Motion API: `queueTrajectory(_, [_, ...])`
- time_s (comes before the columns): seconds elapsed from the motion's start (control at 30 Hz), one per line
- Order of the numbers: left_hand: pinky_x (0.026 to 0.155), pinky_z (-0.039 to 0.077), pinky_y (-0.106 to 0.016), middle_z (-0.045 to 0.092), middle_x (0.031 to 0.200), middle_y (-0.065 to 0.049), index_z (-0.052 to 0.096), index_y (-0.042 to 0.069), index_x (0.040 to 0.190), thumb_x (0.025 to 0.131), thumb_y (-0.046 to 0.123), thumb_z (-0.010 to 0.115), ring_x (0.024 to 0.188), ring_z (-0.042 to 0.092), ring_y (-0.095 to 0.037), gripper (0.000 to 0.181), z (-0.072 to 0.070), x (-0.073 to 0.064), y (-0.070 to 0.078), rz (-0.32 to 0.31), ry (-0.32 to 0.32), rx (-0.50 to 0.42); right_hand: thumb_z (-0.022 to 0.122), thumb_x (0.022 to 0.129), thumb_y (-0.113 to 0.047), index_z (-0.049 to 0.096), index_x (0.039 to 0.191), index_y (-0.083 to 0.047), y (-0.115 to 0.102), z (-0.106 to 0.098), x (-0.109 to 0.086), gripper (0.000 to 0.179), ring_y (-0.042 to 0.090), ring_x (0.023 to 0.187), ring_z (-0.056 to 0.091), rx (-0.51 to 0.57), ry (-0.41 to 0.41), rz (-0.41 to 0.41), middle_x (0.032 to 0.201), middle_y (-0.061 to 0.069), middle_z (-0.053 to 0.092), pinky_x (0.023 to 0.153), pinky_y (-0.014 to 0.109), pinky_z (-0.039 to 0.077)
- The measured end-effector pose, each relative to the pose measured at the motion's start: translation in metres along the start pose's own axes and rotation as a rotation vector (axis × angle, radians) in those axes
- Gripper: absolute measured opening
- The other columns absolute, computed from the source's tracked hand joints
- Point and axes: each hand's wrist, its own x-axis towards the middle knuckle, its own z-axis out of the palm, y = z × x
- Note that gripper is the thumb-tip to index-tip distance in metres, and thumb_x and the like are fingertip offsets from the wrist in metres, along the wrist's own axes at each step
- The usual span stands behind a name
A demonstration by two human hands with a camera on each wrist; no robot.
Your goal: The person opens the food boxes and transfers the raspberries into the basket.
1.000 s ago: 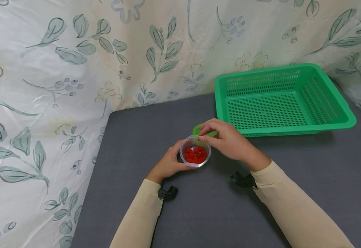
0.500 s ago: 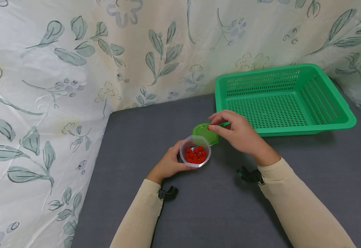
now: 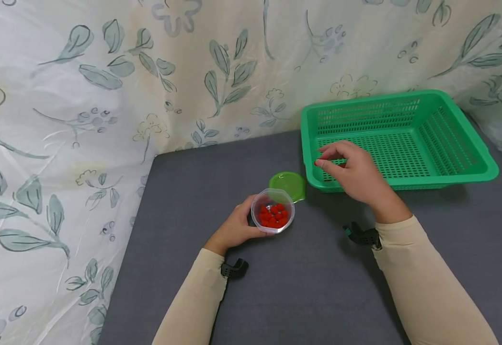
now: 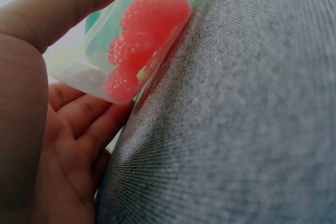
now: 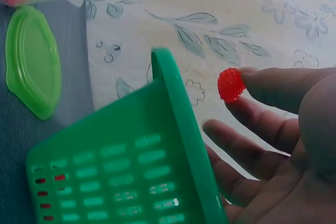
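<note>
My left hand [image 3: 236,220] holds a clear plastic cup [image 3: 292,218] between thumb and fingers, its mouth tilted up toward the head camera. Inside lie several red raspberries [image 3: 272,221], which the left wrist view shows through the cup wall [image 4: 79,72]. Between thumb and index finger, my right hand [image 3: 359,175] pinches one raspberry [image 5: 231,84]. That hand is over the near left corner of a green slotted basket [image 3: 449,178], with the berry above the rim in the right wrist view. Bits of red show through the basket's lower slots.
A light green lid [image 3: 287,186] lies on the grey cloth-covered table [image 3: 302,297], between cup and basket. Behind the table hangs a white curtain [image 3: 117,96] with leaf and flower prints. Each wrist wears a black strap device [image 3: 233,269].
My right hand has moved right and away from the cup with the raspberry, passing over the lid to the basket. The lid is now uncovered. My left hand and the cup stay put.
</note>
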Motion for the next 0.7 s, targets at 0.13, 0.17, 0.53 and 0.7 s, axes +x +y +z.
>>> queueTrajectory(0.13, [0.118,0.041,-0.048,0.061,0.153,-0.007,0.050,0.012,0.159,0.081,0.008,0.098,0.139,0.055,-0.025,0.092,0.0017,0.0001,-0.0123,0.003,0.005,0.022,0.072,0.108,-0.018,0.072,0.108,-0.003,0.0048,-0.0038,-0.0012,0.016,0.032,0.129,0.059,-0.027,-0.008,0.013,0.137,0.011,0.064,0.098,0.056,0.049])
queueTrajectory(0.17, [0.118,0.041,-0.047,0.061,0.153,-0.004,0.050,0.014,0.159,0.081,0.010,0.098,0.139,0.055,-0.022,0.092,0.0019,0.0000,-0.0129,0.002,0.004,0.022,0.072,0.108,-0.019,0.072,0.108,-0.003,0.0055,-0.0041,-0.0013,0.016,0.032,0.129,0.059,-0.035,-0.011,0.014,0.137,0.012,0.064,0.099,0.056,0.049])
queueTrajectory(0.53, [0.118,0.039,-0.044,0.063,0.150,-0.001,0.053,0.014,0.158,0.080,0.012,0.100,0.138,0.055,-0.019,0.091,-0.0007,0.0010,-0.0115,0.009,0.009,0.016,0.073,0.108,-0.023,0.074,0.111,-0.004,0.0075,-0.0028,0.0013,0.019,0.037,0.127,0.059,-0.083,-0.023,0.029,0.135,0.015,0.065,0.099,0.056,0.049])
queueTrajectory(0.7, [0.118,0.040,-0.047,0.062,0.151,-0.004,0.052,0.011,0.158,0.081,0.013,0.099,0.139,0.055,-0.023,0.089,-0.0016,0.0016,-0.0123,0.025,0.006,0.002,0.074,0.108,-0.022,0.073,0.111,-0.004,0.0085,-0.0019,0.0028,0.019,0.038,0.124,0.061,-0.093,-0.023,0.033,0.134,0.015,0.065,0.098,0.057,0.050])
